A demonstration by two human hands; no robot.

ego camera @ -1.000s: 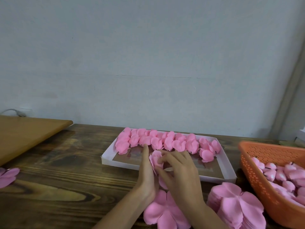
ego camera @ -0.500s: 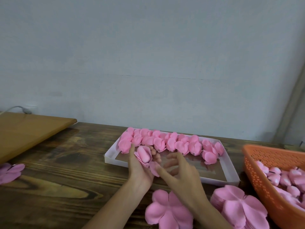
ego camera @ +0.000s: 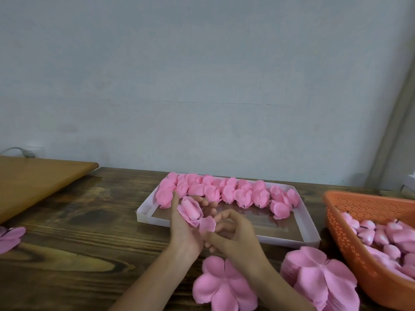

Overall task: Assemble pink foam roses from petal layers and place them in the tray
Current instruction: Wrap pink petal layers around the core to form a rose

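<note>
Rose (ego camera: 190, 210), one, held by left hand (ego camera: 182, 232); two petal stacks (ego camera: 224, 286) (ego camera: 318, 280), one tray (ego camera: 283, 240).

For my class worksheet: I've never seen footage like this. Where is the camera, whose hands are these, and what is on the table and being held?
There is no machine here: a person wears a wide-angle camera on the head, so the single view looks forward and down at their own hands. The left hand holds a half-made rose; the right hand appears to pinch its loose outer petal. Behind them, on the wooden table, a white tray carries a row of finished roses along its far side. Nearer lie a flat petal layer and a stack of petal layers. At right, an orange basket holds rose buds.
</note>
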